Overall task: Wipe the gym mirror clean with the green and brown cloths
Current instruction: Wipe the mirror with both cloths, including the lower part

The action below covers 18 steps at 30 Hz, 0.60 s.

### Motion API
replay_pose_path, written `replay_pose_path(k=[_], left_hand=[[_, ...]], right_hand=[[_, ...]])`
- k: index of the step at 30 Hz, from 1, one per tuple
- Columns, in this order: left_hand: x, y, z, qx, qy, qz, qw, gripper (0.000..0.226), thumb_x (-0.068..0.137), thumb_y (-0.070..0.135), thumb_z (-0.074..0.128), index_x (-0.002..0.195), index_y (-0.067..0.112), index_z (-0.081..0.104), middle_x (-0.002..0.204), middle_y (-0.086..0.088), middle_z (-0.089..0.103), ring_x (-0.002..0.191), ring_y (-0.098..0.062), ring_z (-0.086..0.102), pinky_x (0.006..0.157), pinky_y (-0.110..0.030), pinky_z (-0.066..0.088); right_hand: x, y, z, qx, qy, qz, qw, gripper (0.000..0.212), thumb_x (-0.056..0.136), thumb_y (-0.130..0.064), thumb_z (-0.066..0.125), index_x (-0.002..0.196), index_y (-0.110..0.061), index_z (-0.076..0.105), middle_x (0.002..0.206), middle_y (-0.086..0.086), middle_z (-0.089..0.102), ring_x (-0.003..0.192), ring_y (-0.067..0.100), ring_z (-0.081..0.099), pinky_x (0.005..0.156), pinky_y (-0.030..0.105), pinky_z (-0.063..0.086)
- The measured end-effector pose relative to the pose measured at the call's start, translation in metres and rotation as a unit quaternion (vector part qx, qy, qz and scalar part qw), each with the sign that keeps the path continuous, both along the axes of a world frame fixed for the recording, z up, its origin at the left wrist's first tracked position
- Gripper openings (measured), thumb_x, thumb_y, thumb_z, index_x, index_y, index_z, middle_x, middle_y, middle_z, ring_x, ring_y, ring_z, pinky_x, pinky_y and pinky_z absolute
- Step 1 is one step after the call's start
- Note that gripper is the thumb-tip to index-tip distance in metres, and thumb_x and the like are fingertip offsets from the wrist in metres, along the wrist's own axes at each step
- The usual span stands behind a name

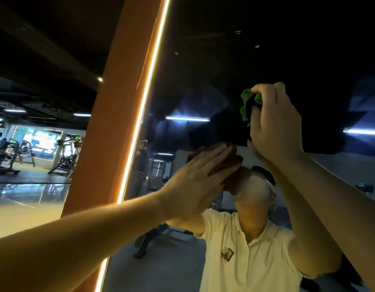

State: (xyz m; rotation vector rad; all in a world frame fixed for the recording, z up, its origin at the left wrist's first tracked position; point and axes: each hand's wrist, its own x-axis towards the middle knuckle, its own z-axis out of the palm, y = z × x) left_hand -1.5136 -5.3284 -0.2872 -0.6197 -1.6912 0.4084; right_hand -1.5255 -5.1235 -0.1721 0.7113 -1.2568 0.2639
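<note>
Up close, a flat left hand presses the brown cloth on the gym mirror; at 1 o'clock, the right hand clutches the green cloth. Unpinched, the brown cloth could slip down.

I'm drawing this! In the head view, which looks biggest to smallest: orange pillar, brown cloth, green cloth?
Orange pillar
brown cloth
green cloth
Both cloths are partly covered, so their order is unsure.
</note>
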Motion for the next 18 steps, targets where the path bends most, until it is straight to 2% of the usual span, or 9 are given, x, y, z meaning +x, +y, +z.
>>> replay_pose_path(k=[2, 4, 7, 9, 10, 11, 13, 15, 18], left_hand=[[0.007, -0.033, 0.004, -0.085, -0.012, 0.050, 0.995, 0.068, 0.101, 0.038, 0.055, 0.161, 0.029, 0.025, 0.172, -0.005, 0.012, 0.161, -0.023, 0.001, 0.129, -0.048, 0.012], [0.006, -0.063, 0.027, -0.071, 0.002, 0.083, 0.994, 0.066, 0.101, 0.040, 0.050, 0.161, 0.030, 0.026, 0.172, -0.007, 0.014, 0.160, -0.025, 0.009, 0.127, -0.051, 0.019], [0.009, -0.079, 0.053, 0.096, 0.043, -0.005, 0.994, 0.056, 0.105, 0.029, 0.042, 0.159, 0.017, 0.035, 0.169, -0.013, 0.024, 0.158, -0.028, 0.020, 0.125, -0.055, 0.026], [0.006, -0.060, 0.042, 0.286, 0.082, -0.093, 0.950, 0.053, 0.105, 0.025, 0.040, 0.155, 0.011, 0.044, 0.166, -0.012, 0.033, 0.155, -0.028, 0.028, 0.127, -0.049, 0.023], [0.002, -0.049, 0.027, 0.335, 0.090, -0.109, 0.932, 0.051, 0.104, 0.022, 0.041, 0.153, 0.009, 0.047, 0.164, -0.012, 0.036, 0.155, -0.028, 0.029, 0.127, -0.046, 0.021], [0.000, -0.041, 0.007, 0.327, 0.085, -0.103, 0.936, 0.050, 0.104, 0.019, 0.043, 0.153, 0.007, 0.048, 0.164, -0.014, 0.036, 0.155, -0.028, 0.028, 0.127, -0.047, 0.021], [0.003, -0.042, -0.041, 0.202, 0.036, -0.058, 0.977, 0.051, 0.104, 0.018, 0.049, 0.154, 0.008, 0.046, 0.166, -0.014, 0.032, 0.157, -0.028, 0.022, 0.125, -0.052, 0.027], [0.017, -0.065, -0.067, 0.068, -0.003, -0.015, 0.998, 0.052, 0.106, 0.024, 0.050, 0.156, 0.012, 0.044, 0.169, -0.012, 0.026, 0.158, -0.028, 0.020, 0.123, -0.053, 0.032], [0.026, -0.090, -0.032, -0.026, 0.001, 0.055, 0.998, 0.053, 0.103, 0.031, 0.051, 0.153, 0.014, 0.049, 0.168, -0.011, 0.026, 0.156, -0.031, 0.024, 0.122, -0.053, 0.033]], right_hand=[[0.000, -0.001, -0.003, 0.013, 0.001, 0.003, 1.000, 0.035, 0.101, -0.017, 0.047, 0.135, -0.008, 0.048, 0.128, 0.020, 0.052, 0.096, 0.027, 0.058, 0.069, 0.034, 0.050], [0.000, -0.003, -0.005, 0.026, 0.011, -0.010, 1.000, 0.037, 0.100, -0.018, 0.044, 0.134, -0.007, 0.049, 0.126, 0.021, 0.052, 0.095, 0.029, 0.059, 0.069, 0.037, 0.052], [0.000, -0.013, -0.015, 0.019, 0.003, -0.014, 1.000, 0.038, 0.095, -0.015, 0.047, 0.133, -0.006, 0.051, 0.123, 0.022, 0.054, 0.095, 0.031, 0.059, 0.071, 0.041, 0.054], [0.000, -0.025, -0.028, 0.020, -0.005, -0.007, 1.000, 0.038, 0.093, -0.012, 0.051, 0.130, -0.006, 0.052, 0.120, 0.023, 0.055, 0.092, 0.032, 0.059, 0.071, 0.043, 0.054], [-0.001, -0.030, -0.035, 0.032, -0.004, -0.011, 0.999, 0.038, 0.091, -0.010, 0.056, 0.128, -0.006, 0.053, 0.117, 0.023, 0.056, 0.090, 0.032, 0.059, 0.070, 0.043, 0.053], [-0.002, -0.033, -0.040, 0.045, 0.004, -0.023, 0.999, 0.039, 0.089, -0.007, 0.062, 0.127, -0.006, 0.053, 0.114, 0.023, 0.056, 0.087, 0.032, 0.058, 0.068, 0.042, 0.051], [-0.004, -0.035, -0.043, 0.073, 0.022, -0.046, 0.996, 0.043, 0.086, -0.005, 0.069, 0.125, -0.005, 0.053, 0.110, 0.024, 0.057, 0.084, 0.033, 0.057, 0.068, 0.041, 0.045], [-0.002, -0.035, -0.042, 0.072, 0.027, -0.053, 0.996, 0.042, 0.087, -0.006, 0.068, 0.126, -0.005, 0.052, 0.110, 0.023, 0.056, 0.085, 0.033, 0.056, 0.069, 0.040, 0.044], [-0.003, -0.036, -0.042, 0.062, 0.026, -0.060, 0.996, 0.042, 0.088, -0.008, 0.067, 0.128, -0.006, 0.051, 0.111, 0.022, 0.055, 0.085, 0.032, 0.055, 0.068, 0.040, 0.044]])
